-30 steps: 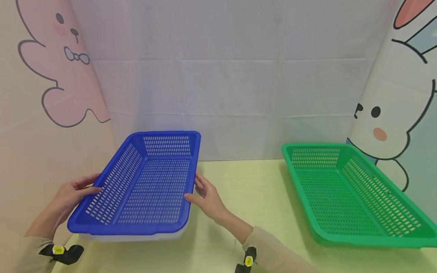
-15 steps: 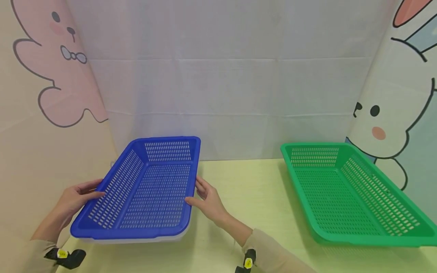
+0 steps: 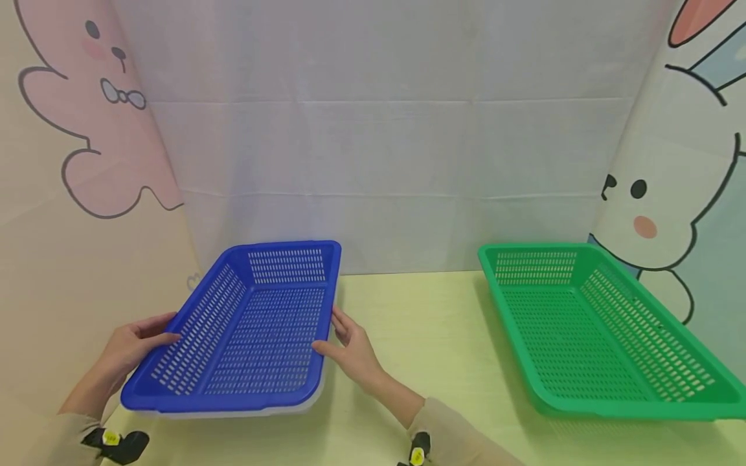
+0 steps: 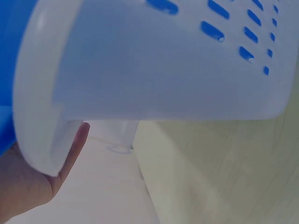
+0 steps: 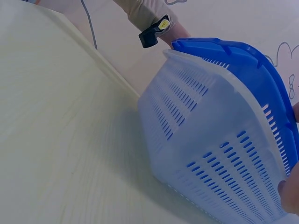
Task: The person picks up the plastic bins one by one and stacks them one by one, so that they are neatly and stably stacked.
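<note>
A blue plastic basket [image 3: 265,343] with slotted walls sits nested inside a white basket [image 5: 219,126], whose rim shows under the blue one. My left hand [image 3: 131,346] grips the left side, its thumb over the blue rim. On the opposite side my right hand [image 3: 352,353] holds the rim, thumb on top and fingers against the outside. In the left wrist view a finger [image 4: 77,144] reaches along the outside of the white rim. At the right wrist view's edge, a fingertip [image 5: 290,191] lies by the white wall. The gap between the two rims shows there.
A green slotted basket [image 3: 583,349] stands on the right of the pale yellow table [image 3: 419,323]. A white cloth [image 3: 384,142] hangs behind the table. Side walls with cartoon animals flank it, and the left one is close to my left hand.
Both hands and the blue basket, with the white one under it, have shifted slightly down and nearer in the head view. The grip looks the same. The green basket has stayed in place.
</note>
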Demonstrator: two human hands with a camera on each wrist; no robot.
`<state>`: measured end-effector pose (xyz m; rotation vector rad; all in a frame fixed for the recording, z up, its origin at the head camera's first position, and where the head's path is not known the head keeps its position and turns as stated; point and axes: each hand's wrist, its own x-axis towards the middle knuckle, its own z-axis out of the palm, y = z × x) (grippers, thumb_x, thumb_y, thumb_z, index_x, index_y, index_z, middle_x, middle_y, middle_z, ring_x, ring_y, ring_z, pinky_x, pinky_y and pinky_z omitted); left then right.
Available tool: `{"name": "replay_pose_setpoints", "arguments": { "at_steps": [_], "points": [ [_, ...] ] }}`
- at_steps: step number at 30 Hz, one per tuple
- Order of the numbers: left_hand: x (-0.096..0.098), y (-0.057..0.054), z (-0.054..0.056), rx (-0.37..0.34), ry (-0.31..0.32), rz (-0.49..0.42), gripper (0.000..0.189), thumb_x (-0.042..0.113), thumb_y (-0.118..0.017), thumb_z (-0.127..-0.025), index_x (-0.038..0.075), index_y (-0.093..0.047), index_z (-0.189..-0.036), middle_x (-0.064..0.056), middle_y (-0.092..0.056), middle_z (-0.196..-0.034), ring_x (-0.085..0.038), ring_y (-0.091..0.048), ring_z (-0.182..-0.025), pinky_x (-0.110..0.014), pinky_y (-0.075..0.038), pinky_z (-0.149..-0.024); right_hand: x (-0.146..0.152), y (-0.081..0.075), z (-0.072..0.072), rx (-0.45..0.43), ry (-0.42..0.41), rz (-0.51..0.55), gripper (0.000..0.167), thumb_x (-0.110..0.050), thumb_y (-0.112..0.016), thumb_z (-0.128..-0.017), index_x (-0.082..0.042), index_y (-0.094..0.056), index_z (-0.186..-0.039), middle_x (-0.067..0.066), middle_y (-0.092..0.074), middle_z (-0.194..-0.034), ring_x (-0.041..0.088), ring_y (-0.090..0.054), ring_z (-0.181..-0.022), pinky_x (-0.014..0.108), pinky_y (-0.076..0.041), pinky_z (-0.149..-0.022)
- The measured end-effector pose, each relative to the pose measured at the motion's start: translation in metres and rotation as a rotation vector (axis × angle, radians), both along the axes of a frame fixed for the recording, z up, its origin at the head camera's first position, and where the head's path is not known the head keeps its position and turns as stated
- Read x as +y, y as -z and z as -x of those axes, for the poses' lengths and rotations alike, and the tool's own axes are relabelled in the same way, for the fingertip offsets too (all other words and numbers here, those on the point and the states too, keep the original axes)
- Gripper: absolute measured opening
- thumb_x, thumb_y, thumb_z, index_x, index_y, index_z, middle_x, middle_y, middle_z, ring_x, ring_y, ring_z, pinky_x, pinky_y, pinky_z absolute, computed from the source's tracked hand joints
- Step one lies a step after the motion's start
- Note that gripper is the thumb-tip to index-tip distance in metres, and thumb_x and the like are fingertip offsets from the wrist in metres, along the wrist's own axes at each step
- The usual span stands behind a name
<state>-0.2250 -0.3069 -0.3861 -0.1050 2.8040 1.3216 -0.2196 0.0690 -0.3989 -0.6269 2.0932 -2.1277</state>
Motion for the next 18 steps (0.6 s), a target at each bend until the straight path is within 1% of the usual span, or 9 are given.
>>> {"name": "replay_pose_setpoints", "arguments": {
  "at_steps": [2, 4, 5, 7, 11, 16, 18],
  "points": [
    [0.0, 0.0, -0.001, 0.004, -0.006, -0.009, 0.074, 0.035, -0.061, -0.085, -0.01, -0.03, -0.135, -0.033, -0.04, -0.129, 0.005, -0.056, -0.082, -0.018, -0.05, -0.068, -0.001, 0.0, 0.0, 0.001, 0.006, -0.006, 0.071, -0.01, -0.063, -0.084, 0.003, -0.024, -0.141, 0.016, -0.027, -0.145, 0.028, -0.026, -0.133, 0.042, -0.025, -0.106],
    [0.001, 0.001, -0.002, 0.003, -0.02, -0.02, 0.073, 0.034, -0.061, -0.086, -0.01, -0.03, -0.136, -0.034, -0.039, -0.13, 0.0, -0.059, -0.083, -0.019, -0.051, -0.068, -0.002, 0.0, -0.001, 0.0, 0.018, -0.02, 0.071, -0.012, -0.064, -0.083, 0.003, -0.024, -0.141, 0.016, -0.027, -0.145, 0.028, -0.027, -0.132, 0.042, -0.025, -0.106],
    [0.002, 0.001, -0.003, 0.003, -0.03, -0.025, 0.073, 0.034, -0.061, -0.086, -0.009, -0.03, -0.136, -0.034, -0.039, -0.13, 0.0, -0.059, -0.082, -0.02, -0.051, -0.068, -0.002, 0.0, -0.001, 0.0, 0.026, -0.026, 0.071, -0.013, -0.064, -0.083, 0.003, -0.025, -0.14, 0.015, -0.027, -0.145, 0.027, -0.027, -0.132, 0.041, -0.026, -0.106],
    [0.003, 0.003, -0.003, 0.003, -0.041, -0.036, 0.072, 0.033, -0.061, -0.086, -0.01, -0.029, -0.136, -0.035, -0.039, -0.129, -0.005, -0.061, -0.082, -0.023, -0.053, -0.068, -0.003, 0.001, -0.002, 0.0, 0.045, -0.041, 0.071, -0.015, -0.066, -0.082, 0.002, -0.027, -0.14, 0.014, -0.029, -0.144, 0.026, -0.029, -0.132, 0.04, -0.027, -0.105],
    [0.005, 0.005, -0.004, 0.024, -0.063, -0.038, 0.071, 0.031, -0.062, -0.086, -0.01, -0.032, -0.135, -0.035, -0.043, -0.126, 0.0, -0.06, -0.076, -0.022, -0.052, -0.064, -0.005, 0.001, -0.004, 0.004, 0.073, -0.047, 0.071, -0.017, -0.067, -0.081, 0.002, -0.03, -0.139, 0.013, -0.031, -0.143, 0.025, -0.031, -0.131, 0.039, -0.028, -0.105],
    [0.006, 0.009, -0.003, 0.079, -0.088, -0.003, 0.068, 0.03, -0.063, -0.085, -0.011, -0.037, -0.131, -0.033, -0.049, -0.12, 0.011, -0.053, -0.07, -0.017, -0.05, -0.061, -0.007, 0.004, -0.008, 0.003, 0.087, 0.003, 0.069, -0.013, -0.066, -0.082, 0.003, -0.03, -0.138, 0.014, -0.031, -0.143, 0.028, -0.03, -0.131, 0.039, -0.026, -0.105],
    [0.006, 0.01, -0.003, 0.09, -0.102, 0.01, 0.068, 0.032, -0.063, -0.084, -0.011, -0.039, -0.13, -0.033, -0.05, -0.12, 0.013, -0.051, -0.069, -0.016, -0.049, -0.06, -0.008, 0.004, -0.009, 0.005, 0.089, 0.027, 0.068, -0.01, -0.066, -0.081, 0.003, -0.03, -0.138, 0.016, -0.03, -0.143, 0.029, -0.029, -0.131, 0.038, -0.026, -0.105]
  ]
}}
